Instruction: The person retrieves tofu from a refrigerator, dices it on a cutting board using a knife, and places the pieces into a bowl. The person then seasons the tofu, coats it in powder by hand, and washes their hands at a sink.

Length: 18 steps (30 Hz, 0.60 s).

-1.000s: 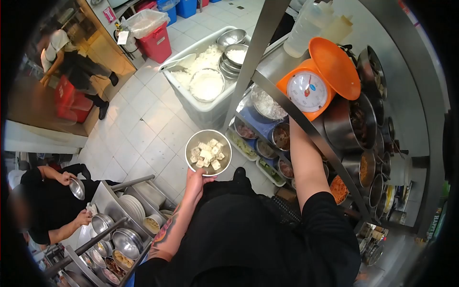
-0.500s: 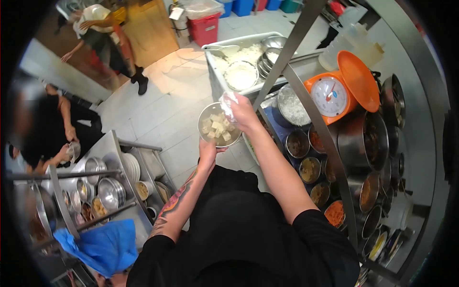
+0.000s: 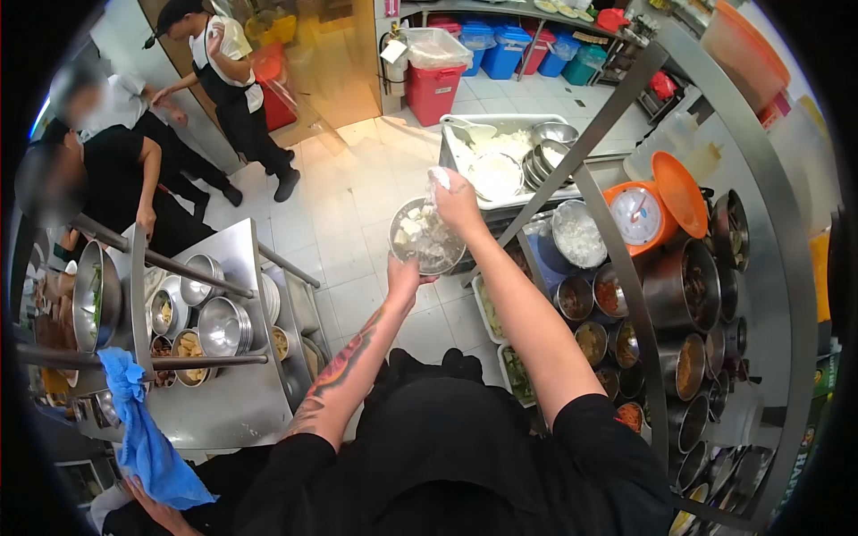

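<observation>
My left hand (image 3: pixel 405 279) grips the near rim of a round metal bowl (image 3: pixel 394 246) from below. Pale, tofu-like cubes (image 3: pixel 413 225) lie in it, partly covered by a blurred whitish stuff. Just above the bowl's far right side is my right hand (image 3: pixel 457 204), its fingers closed on a clump of white, flour-like powder (image 3: pixel 439 178). Beyond it stands a white tub (image 3: pixel 450 154) of white powder, with a powder-filled bowl (image 3: pixel 497 176) and stacked metal bowls (image 3: pixel 542 166) inside.
Right of me, a metal rack frame (image 3: pixel 617 241) borders several food pots and an orange scale (image 3: pixel 635 214). On the left are a steel table (image 3: pixel 223 413) with bowls and a hanging blue cloth (image 3: pixel 154 447). Several people (image 3: pixel 234 98) stand at upper left; lidded bins (image 3: pixel 435 85) line the back.
The view has shifted, so the tub and rack appear farther right. White stuff now partly covers the cubes, and the clump in my right hand looks smaller. My left hand still holds the bowl.
</observation>
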Available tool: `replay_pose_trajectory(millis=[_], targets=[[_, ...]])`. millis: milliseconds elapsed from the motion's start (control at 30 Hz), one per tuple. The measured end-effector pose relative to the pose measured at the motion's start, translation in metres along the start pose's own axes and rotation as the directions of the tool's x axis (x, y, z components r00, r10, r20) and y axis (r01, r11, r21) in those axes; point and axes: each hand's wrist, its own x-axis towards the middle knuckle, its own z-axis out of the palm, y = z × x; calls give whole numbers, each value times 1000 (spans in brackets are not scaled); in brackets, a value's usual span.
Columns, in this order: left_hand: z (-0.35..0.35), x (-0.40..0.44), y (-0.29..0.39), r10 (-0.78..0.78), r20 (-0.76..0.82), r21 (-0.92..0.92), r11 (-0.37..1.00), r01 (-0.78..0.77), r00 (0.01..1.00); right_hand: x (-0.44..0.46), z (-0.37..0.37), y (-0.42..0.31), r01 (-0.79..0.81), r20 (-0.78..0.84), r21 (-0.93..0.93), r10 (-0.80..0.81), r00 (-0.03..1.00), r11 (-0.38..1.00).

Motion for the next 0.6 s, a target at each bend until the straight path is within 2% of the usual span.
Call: replay_pose_trajectory(millis=[33, 100, 167, 233, 267, 300, 333, 367, 433, 533, 600], targets=[[-7, 8, 1, 0, -3, -5, 1000, 0, 1000, 1, 4, -2, 1, 5, -3, -1, 1000, 1000], [-20, 22, 7, -198, 67, -23, 979, 200, 978, 5, 13, -7, 80, -56, -27, -81, 995, 996], [-27, 16, 12, -137, 69, -22, 990, 139, 988, 12, 19, -16, 82, -66, -43, -84, 994, 996], [-30, 6, 21, 83, 48, 62, 994, -86, 995, 19, 26, -25, 86, -119, -115, -100, 988, 990], [-33, 8, 18, 107, 5, 46, 993, -108, 994, 20, 28, -31, 86, -123, -116, -101, 987, 989], [-39, 15, 13, 109, 8, 46, 993, -110, 994, 22, 31, -36, 23, -83, -88, -31, 996, 996], [-46, 23, 10, -14, 18, 23, 1000, 14, 1000, 23, 34, -42, -41, -38, -63, 39, 999, 997], [-52, 30, 10, -135, 29, 0, 991, 135, 990, 26, 38, -37, -36, -33, -64, 34, 999, 997], [-62, 40, 4, -179, 29, -14, 984, 180, 983, 29, 49, -24, 90, 34, -243, -84, 996, 966], [-58, 29, 20, -92, -1, -24, 995, 92, 996, 33, 58, -13, 135, 51, -226, -127, 991, 965], [-57, 24, 24, 81, -21, 67, 995, -79, 997, 35, 61, -17, 156, 57, -218, -147, 987, 963]])
